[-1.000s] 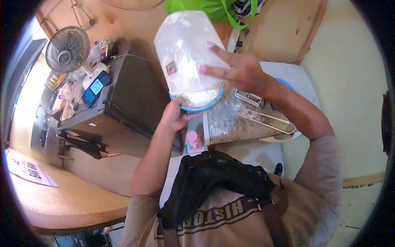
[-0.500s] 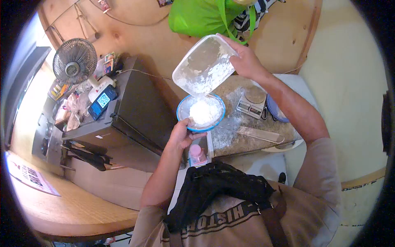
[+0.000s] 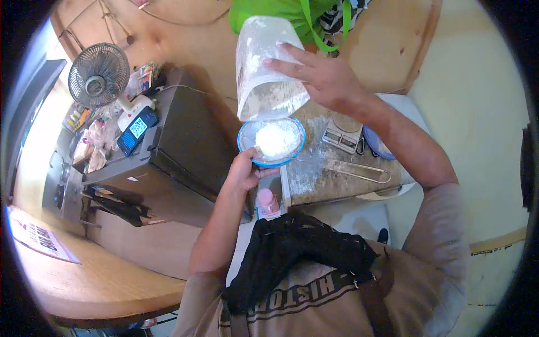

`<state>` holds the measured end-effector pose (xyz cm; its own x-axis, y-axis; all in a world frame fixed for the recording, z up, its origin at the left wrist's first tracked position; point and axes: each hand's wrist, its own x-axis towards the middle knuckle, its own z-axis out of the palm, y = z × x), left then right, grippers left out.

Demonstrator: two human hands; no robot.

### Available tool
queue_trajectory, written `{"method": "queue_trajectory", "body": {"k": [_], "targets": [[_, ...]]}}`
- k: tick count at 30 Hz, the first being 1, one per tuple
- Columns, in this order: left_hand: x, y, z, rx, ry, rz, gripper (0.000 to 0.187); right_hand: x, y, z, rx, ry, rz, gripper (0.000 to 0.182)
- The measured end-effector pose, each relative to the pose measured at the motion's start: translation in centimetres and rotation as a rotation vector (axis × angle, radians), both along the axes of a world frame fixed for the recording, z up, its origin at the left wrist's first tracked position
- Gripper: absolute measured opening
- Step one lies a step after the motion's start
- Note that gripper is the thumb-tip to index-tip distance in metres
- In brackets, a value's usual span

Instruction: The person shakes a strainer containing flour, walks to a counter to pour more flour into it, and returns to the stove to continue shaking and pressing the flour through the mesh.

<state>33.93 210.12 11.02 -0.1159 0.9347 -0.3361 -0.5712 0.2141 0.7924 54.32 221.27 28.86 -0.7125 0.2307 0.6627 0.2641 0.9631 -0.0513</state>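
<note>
My left hand (image 3: 247,169) holds the blue-rimmed bowl (image 3: 304,140) by its near left edge, thumb over the rim and fingers beneath. White powder (image 3: 277,139) is heaped in the bowl. Above it, my right hand (image 3: 320,73) grips a translucent plastic container (image 3: 263,62), its fingers spread over the outer wall. The container is tipped steeply, mouth down over the bowl's far edge, with white powder stuck to its walls. To the right, a digital scale (image 3: 342,135) rests on the powder-dusted worktop (image 3: 314,188), behind a long metal-framed tool (image 3: 359,170).
A fan (image 3: 98,78) and a phone with a QR code (image 3: 137,130) stand on the dark cabinet (image 3: 185,140) at left. A pink-lidded jar (image 3: 267,201) is below the bowl. A green bag (image 3: 252,12) lies at the back, and a blue-rimmed tub (image 3: 375,140) sits beside the scale.
My right hand has turned the container over, from its open inside facing me to its outer wall showing. The bowl in my left hand has shifted slightly up and left in view.
</note>
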Motion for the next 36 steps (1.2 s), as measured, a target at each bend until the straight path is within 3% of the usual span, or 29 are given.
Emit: {"method": "queue_trajectory", "body": {"k": [2,4,5,7,10,13,14,17,20,23,26,33,36], "targets": [[-0.2,0.1,-0.2,-0.004,-0.002,-0.008,0.046,0.0,0.6,-0.6,0.02,-0.05,0.024,0.065],[-0.5,-1.0,-0.6,-0.003,-0.033,0.028,0.046,-0.3,2.9,-2.4,-0.002,0.244,-0.036,0.065],[-0.6,-1.8,-1.0,-0.012,-0.037,0.022,0.046,0.1,3.6,-3.2,-0.01,0.24,-0.044,0.065],[-1.0,-4.1,-1.7,-0.074,0.012,0.104,0.048,1.5,5.0,-4.6,-0.633,0.338,-0.037,0.063],[-2.7,-8.6,-4.7,-0.092,0.015,0.169,0.05,2.0,12.2,-14.1,-0.702,0.408,0.041,0.058],[-5.7,-13.4,-9.2,-0.119,-0.041,0.223,0.053,2.0,12.4,-18.9,-0.846,0.429,0.042,0.055],[-6.5,-15.0,-10.2,-0.157,-0.072,0.286,0.054,1.8,12.3,-20.2,-0.853,0.428,0.041,0.055],[-6.5,-19.0,-9.9,-0.212,-0.073,0.418,0.053,1.3,10.8,-22.2,-0.738,0.103,-0.189,0.057],[-7.5,-21.6,-10.6,-0.195,-0.066,0.476,0.055,0.4,10.7,-22.1,-0.709,0.254,-0.161,0.058],[-7.9,-23.2,-11.1,-0.16,-0.127,0.546,0.058,-0.2,10.0,-21.6,-0.771,0.06,-0.2,0.058],[-7.0,-23.3,-9.8,-0.216,-0.091,0.623,0.058,-0.7,11.2,-22.2,-0.731,0.181,-0.165,0.057],[-6.8,-24.8,-11.3,-0.16,-0.204,0.632,0.056,-1.4,10.8,-21.8,-0.783,0.168,-0.115,0.055],[-7.2,-25.0,-11.5,-0.169,-0.229,0.639,0.053,-1.1,11.0,-22.3,-0.662,0.096,-0.169,0.054]]}}
